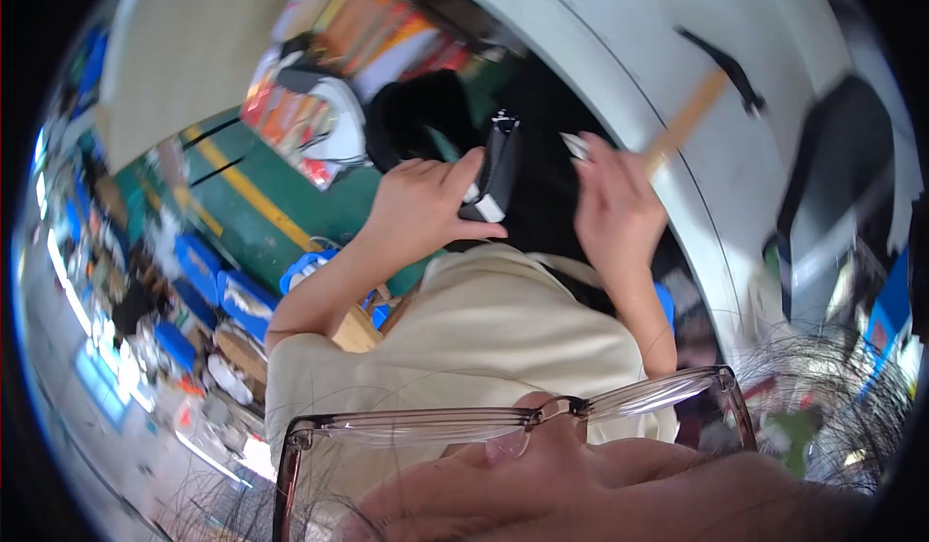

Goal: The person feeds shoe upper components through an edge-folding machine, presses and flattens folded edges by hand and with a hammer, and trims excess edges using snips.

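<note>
My left hand [423,203] is closed around a small black item [500,160] with a white patch at its lower end; its top edge looks shiny. To the right, my right hand [619,203] has its fingers pressed round a small pale pointed piece [575,145], whose tip sticks out toward the black item. The two hands are apart. Behind my right hand, a long tan strip [689,121] lies slanted across the white surface. What the pale piece is cannot be made out.
A curved white table edge [639,77] runs down the right, with a black tool-like object [724,66] on it. Dark material lies beyond the hands. Orange and white packages [373,29] are at the top. Blue bins [198,266] stand on the left.
</note>
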Action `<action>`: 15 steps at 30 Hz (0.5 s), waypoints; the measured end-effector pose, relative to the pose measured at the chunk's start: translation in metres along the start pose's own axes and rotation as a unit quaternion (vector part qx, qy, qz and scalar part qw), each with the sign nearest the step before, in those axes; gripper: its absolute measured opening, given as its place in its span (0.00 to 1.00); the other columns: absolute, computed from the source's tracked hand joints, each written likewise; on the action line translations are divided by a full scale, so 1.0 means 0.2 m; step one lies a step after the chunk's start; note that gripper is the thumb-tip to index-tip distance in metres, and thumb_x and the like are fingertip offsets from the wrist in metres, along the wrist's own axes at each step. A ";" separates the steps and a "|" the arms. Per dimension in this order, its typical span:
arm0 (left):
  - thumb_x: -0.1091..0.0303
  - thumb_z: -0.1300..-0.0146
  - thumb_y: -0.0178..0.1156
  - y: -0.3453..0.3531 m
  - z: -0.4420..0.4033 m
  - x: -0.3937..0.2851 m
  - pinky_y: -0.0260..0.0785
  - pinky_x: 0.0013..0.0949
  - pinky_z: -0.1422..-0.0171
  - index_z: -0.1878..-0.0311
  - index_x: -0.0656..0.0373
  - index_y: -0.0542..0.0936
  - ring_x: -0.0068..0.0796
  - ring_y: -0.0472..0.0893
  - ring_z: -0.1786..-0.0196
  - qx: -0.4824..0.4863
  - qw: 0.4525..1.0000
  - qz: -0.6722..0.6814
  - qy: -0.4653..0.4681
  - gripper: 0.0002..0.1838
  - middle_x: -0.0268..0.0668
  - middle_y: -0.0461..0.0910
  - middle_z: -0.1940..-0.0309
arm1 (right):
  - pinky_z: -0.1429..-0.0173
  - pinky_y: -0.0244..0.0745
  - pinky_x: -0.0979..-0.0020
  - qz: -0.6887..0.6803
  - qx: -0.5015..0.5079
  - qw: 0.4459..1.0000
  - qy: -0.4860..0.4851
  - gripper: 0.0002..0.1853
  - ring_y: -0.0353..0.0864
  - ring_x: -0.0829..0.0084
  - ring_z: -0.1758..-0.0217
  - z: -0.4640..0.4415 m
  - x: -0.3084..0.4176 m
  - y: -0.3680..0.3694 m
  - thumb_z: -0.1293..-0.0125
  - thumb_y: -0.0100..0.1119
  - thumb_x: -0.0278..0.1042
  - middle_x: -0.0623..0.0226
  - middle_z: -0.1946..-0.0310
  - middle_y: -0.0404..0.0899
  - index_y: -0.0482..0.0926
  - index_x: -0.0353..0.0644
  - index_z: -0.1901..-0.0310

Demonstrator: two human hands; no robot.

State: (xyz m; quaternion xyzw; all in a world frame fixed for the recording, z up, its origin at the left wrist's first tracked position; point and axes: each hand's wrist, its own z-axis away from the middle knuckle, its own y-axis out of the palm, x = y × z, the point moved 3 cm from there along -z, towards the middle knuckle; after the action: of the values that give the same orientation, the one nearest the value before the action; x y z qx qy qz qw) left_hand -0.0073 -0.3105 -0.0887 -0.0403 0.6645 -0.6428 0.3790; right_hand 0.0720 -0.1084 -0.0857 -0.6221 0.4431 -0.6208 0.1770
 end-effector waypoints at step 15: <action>0.50 0.32 0.62 -0.54 0.56 1.02 0.74 0.26 0.57 0.46 0.74 0.79 0.22 0.82 0.63 -0.265 0.775 0.351 -0.454 0.29 0.40 0.84 0.60 | 0.59 0.77 0.71 -0.123 0.075 0.989 0.041 0.15 0.80 0.68 0.62 -0.03 -0.02 0.02 0.29 0.57 0.24 0.60 0.62 0.78 0.79 0.34 0.42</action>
State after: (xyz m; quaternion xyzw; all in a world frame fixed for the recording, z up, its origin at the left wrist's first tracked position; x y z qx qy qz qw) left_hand -0.1359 -0.5309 -0.0730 -0.1899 0.5276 -0.1711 0.8101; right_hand 0.0660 -0.1061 -0.0911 -0.6310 0.3222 -0.6941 0.1272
